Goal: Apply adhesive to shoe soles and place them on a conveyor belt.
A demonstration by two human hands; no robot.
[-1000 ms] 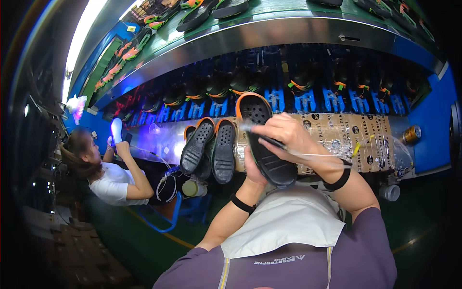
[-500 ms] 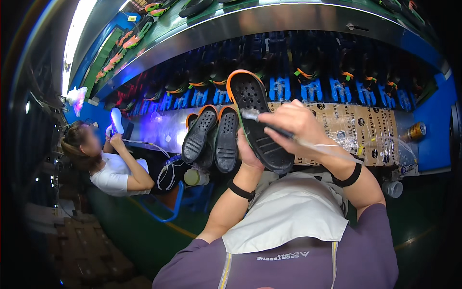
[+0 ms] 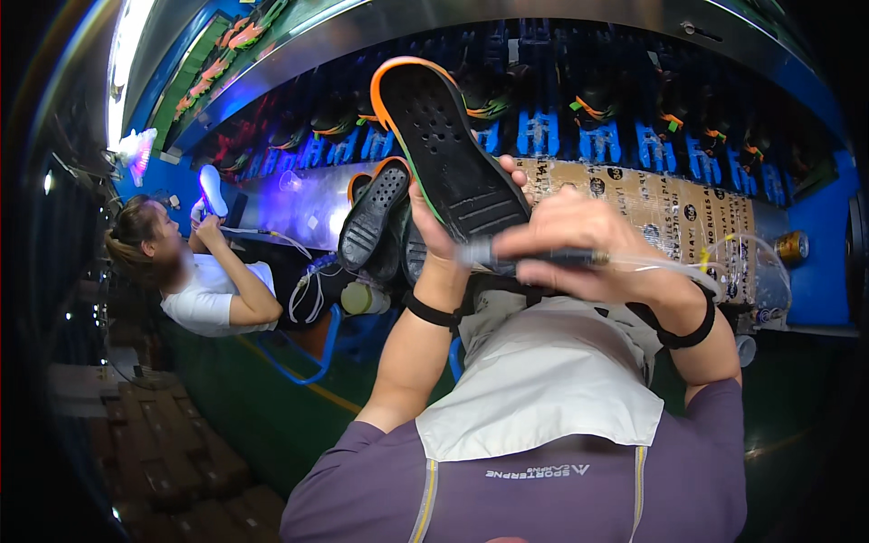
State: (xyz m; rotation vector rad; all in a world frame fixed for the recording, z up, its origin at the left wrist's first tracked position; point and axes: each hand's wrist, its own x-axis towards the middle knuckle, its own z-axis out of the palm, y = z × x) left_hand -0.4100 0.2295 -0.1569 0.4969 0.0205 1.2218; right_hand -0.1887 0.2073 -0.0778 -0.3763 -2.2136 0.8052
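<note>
My left hand grips a black shoe sole with an orange and green rim, its thumb along one edge and fingertips showing at the other. The sole's inner face, with small holes at the far end and ridges at the near end, is turned up. In my right hand is a brush with a dark handle and a clear tube behind it. Motion smears the brush head, which lies over the sole's near end; contact is hard to tell. Several more soles lean together to the left, partly hidden.
Brown printed cardboard covers the bench, and a can stands at its right end. Beyond are racks with blue supports. At left a co-worker holds a pale sole. A jar stands near a blue-framed stool.
The brush has moved from the middle of the sole to its near end. The sole has shifted left and farther up in view, and now hides more of the other soles.
</note>
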